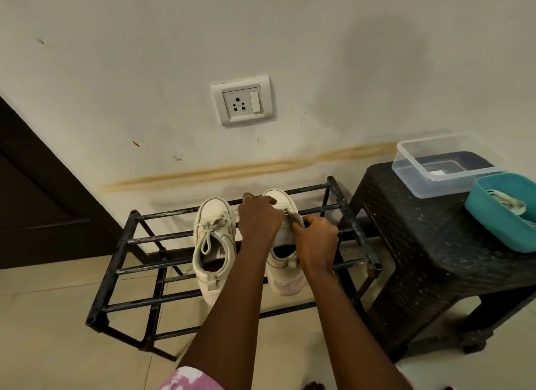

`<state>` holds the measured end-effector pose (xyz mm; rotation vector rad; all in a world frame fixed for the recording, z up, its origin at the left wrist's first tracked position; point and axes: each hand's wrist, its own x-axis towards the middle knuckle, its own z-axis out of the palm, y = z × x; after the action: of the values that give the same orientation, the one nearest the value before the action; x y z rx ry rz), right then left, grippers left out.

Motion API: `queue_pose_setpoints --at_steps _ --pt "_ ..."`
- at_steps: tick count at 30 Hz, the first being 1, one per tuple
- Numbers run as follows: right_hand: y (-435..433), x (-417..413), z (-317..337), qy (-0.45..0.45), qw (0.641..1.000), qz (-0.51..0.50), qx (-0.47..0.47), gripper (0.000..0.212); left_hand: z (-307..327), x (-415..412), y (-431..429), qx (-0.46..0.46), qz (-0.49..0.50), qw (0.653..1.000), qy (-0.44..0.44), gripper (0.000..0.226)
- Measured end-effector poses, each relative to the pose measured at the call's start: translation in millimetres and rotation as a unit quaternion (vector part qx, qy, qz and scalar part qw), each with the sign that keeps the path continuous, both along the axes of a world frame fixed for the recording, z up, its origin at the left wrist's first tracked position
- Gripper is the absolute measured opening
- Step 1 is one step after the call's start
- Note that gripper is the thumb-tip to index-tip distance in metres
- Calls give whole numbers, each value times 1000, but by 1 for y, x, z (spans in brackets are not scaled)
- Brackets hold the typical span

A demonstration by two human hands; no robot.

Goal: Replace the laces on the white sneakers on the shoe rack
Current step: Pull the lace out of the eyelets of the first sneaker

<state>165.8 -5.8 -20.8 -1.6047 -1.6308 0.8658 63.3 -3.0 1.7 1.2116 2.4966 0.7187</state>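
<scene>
Two white sneakers stand side by side on the top bars of a black metal shoe rack, toes toward the wall. The left sneaker is laced with a dingy lace tied in a bow. My left hand rests over the front of the right sneaker, fingers curled down onto it. My right hand pinches that shoe's lace near the tongue. Both hands hide most of the right shoe's lacing.
A dark woven plastic stool stands right of the rack. On it sit a clear plastic tub and a teal container holding coiled whitish laces. A wall socket is above; a dark door is at left.
</scene>
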Motion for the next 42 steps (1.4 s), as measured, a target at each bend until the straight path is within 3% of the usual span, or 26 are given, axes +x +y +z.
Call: queue_pose_setpoints --at_steps 4,9,18,38,42 --pt "1 0 -2 -2 1000 3 13 20 -7 10 5 -49 -17 996 71 33" --pt "1 0 -4 2 1000 2 12 21 -8 14 6 -18 12 996 90 28" --pt "2 -1 -3 2 1000 0 3 23 -6 15 2 36 48 998 -9 21" --pt "3 -3 -3 18 1000 13 -8 19 -14 18 4 51 56 997 -20 32" --pt "5 1 0 31 999 -5 -11 19 -9 4 1 129 107 980 -106 24"
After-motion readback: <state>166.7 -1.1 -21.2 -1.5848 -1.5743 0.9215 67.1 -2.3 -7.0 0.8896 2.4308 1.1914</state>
